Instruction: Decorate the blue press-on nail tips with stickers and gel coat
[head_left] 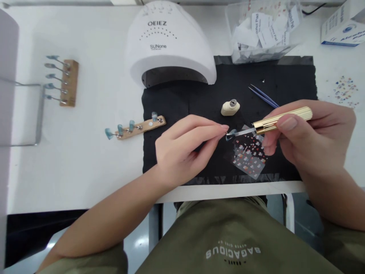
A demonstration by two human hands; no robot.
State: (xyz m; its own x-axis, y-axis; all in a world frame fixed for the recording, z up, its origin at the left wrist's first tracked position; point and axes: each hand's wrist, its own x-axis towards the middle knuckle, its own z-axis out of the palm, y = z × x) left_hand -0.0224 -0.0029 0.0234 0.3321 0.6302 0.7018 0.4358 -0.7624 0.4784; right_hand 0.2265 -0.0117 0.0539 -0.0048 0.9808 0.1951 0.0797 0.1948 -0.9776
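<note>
My left hand [188, 148] pinches a small stand carrying a blue-grey nail tip [230, 134], over the black mat. In my right hand [310, 133] is a nail polish brush [282, 120] with a ribbed gold handle, its bristles touching or very near the nail tip. Behind them stands the cream polish bottle [230, 108], uncapped. A clear sticker sheet [251, 154] with small printed figures lies beneath the hands. To the left, a wooden strip [145, 127] holds several more blue nail tips on metal stems.
A white nail lamp [171, 42] stands at the back of the black mat [182, 102]. Blue tweezers [264, 95] lie near my right hand. Behind are a clear box [262, 34] of alcohol pads and a carton [342, 24]. Another wooden block [70, 83] holds several tips.
</note>
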